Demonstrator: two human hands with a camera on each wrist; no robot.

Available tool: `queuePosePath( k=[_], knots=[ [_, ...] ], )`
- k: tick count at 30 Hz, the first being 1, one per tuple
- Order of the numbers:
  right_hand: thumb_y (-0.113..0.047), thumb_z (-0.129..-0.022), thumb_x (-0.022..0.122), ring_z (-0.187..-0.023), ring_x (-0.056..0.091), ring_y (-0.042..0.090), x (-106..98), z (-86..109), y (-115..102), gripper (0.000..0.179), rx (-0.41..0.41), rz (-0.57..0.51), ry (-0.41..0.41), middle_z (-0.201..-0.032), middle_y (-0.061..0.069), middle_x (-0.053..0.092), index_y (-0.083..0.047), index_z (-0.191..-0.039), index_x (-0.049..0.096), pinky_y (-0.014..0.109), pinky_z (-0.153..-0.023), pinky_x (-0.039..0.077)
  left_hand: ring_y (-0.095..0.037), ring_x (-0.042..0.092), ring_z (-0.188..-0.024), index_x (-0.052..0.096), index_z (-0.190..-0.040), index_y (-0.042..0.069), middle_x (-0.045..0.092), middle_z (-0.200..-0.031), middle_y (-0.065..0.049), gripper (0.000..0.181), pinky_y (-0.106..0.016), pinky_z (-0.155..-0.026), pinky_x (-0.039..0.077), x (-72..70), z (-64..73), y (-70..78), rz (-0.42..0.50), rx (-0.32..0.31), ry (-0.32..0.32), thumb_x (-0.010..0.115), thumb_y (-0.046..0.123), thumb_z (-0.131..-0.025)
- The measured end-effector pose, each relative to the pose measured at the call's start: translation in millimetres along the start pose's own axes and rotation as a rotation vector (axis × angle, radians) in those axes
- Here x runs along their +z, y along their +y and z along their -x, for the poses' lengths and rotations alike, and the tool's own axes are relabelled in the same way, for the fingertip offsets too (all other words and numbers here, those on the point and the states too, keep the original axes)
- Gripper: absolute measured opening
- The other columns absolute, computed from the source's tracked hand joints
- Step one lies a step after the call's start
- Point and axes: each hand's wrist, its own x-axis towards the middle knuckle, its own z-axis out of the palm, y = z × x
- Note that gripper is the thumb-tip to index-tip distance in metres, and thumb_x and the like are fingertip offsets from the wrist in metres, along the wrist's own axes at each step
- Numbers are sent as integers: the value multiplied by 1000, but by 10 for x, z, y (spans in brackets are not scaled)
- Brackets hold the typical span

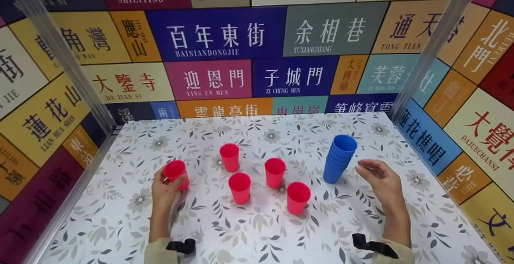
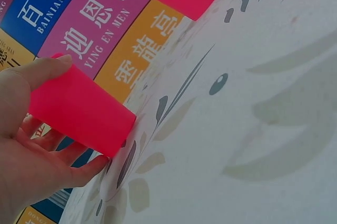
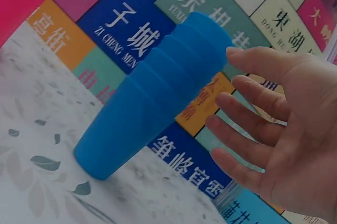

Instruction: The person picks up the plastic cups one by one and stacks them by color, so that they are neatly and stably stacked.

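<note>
Biggest thing in here is the wall of colourful name signs (image 1: 215, 33); in front of it is the bench (image 1: 257, 238), white cover with grey leaves and flowers, and every cup is on it or right at it; then there's the person's hands, poking out of pale sleeves.

The right hand (image 1: 383, 181) has its fingers loosely spread and isn't holding anything, thumb just beside the blue stack (image 1: 337, 162); the left hand (image 1: 163, 191) is curled round a red cup (image 1: 175, 170), thumb on one side, fingers on the other, which imo keeps a light cup steady without squashing it; can't tell if its base is fully down.

The stack looks like five cups nested mouth up, rims showing as stepped rings, probably to keep them together; the other four red cups (image 1: 240, 189) stand upright and apart between the hands, and I reckon that spacing leaves finger room around each; they're plain, bright pinkish red, narrower at the base; smallest bits are the black wrist mounts (image 1: 182, 246) by the cuffs.
</note>
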Motion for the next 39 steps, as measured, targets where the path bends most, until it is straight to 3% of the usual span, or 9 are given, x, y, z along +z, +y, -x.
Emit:
queuePosePath(
  k=[2,6,10,15,27,32,39],
  knots=[
    [-23,-94,70,-103,64,-5,-1,41,-76,43,-110,-77,-11,-105,-20,68,2,-127,59,9,-90,49,-38,46,-136,30,-154,3,43,-149,-25,74,-17,-91,46,2,-1,-3,10,4,0,67,1,-90],
    [-12,-96,66,-108,66,3,115,87,-217,35,-261,-212,-95,-110,-9,72,6,-126,59,13,-93,52,-36,45,-136,29,-155,5,42,-150,-23,74,-8,-80,43,5,6,7,9,-12,-12,66,1,-91],
    [-2,-97,60,-118,64,9,304,92,-279,34,-344,-275,-261,-122,0,70,5,-130,58,18,-98,52,-35,45,-136,27,-156,8,40,-152,-21,73,-9,-78,47,7,16,26,22,-32,-26,65,3,-93],
    [6,-93,57,-130,57,10,478,41,-248,47,-423,-264,-481,-139,4,61,5,-140,50,19,-105,48,-35,45,-137,27,-156,8,40,-152,-21,73,-12,-82,48,5,23,36,21,-40,-29,64,4,-93],
    [-2,-88,69,-141,47,17,670,-144,-31,70,-469,-313,-918,-153,15,47,7,-148,35,30,-112,44,-34,46,-134,28,-154,8,42,-150,-21,71,-15,-83,49,23,5,37,19,-37,-34,63,3,-92],
    [-7,-86,74,-144,45,20,719,-153,68,79,-448,-325,-1007,-157,19,41,4,-152,32,32,-114,43,-34,48,-129,30,-152,5,44,-146,-23,70,-14,-77,53,62,-10,4,59,-16,-34,63,-2,-91],
    [-16,-87,76,-145,42,17,762,-173,202,84,-362,-234,-1094,-158,27,34,-1,-155,28,33,-113,41,-33,47,-131,29,-154,9,43,-149,-21,71,-15,-80,53,29,13,9,67,-42,-44,63,0,-92]
  ],
)
